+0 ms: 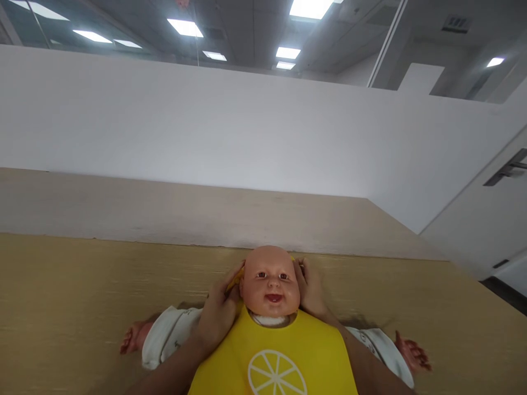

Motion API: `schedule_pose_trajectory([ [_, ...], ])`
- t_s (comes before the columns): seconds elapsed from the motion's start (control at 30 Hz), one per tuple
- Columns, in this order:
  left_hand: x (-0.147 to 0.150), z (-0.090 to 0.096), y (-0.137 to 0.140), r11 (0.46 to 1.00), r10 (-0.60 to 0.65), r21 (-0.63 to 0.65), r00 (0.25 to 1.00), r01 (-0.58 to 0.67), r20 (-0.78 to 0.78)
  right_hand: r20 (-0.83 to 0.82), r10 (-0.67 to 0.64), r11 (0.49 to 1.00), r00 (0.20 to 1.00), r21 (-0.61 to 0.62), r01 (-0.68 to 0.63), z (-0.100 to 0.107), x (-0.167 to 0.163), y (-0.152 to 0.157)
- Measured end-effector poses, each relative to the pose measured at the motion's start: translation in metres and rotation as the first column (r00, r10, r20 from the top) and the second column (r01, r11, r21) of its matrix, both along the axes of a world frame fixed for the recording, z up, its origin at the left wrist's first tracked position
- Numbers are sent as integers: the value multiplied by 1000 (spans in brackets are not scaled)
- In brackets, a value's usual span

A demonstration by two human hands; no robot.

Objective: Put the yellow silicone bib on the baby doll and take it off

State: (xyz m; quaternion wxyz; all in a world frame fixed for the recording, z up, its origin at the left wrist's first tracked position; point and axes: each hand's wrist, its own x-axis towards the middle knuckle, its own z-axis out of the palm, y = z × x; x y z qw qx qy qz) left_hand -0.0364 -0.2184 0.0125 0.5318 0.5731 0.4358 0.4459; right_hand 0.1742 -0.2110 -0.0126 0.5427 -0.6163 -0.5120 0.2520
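A baby doll lies on its back, arms spread, in a white printed outfit. Over its chest is a yellow bib with a white citrus-slice print. My left hand is beside the doll's head on the left, fingers closed on a yellow bib strap. On the other side, my right hand is curled against the head, with a little yellow of the other strap showing at its fingertips. Behind the head and neck, the strap ends are hidden.
The doll rests on a light wooden table. A raised pale wooden ledge runs behind it, below a white partition with glass above. At the right is a white door with a metal handle.
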Motion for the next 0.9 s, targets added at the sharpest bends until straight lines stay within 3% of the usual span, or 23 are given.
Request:
schedule_pose_trajectory([
  [0.2,-1,-3,0,999,36,-22,999,-36,11,163,-41,998,986,-43,48,9,-2,-4],
  [0.5,-3,1,-4,999,42,-27,998,-43,-42,359,42,988,932,-156,15,19,0,-8],
  [0.6,-4,2,-4,999,44,-24,997,-45,-56,433,48,989,900,-144,17,19,1,-8],
  [0.8,-8,5,-1,998,54,-5,993,-55,-106,281,15,994,960,-107,16,20,0,-7],
  [0.9,-11,6,-1,995,98,19,981,-96,-165,288,24,994,957,-108,7,26,1,-6],
])
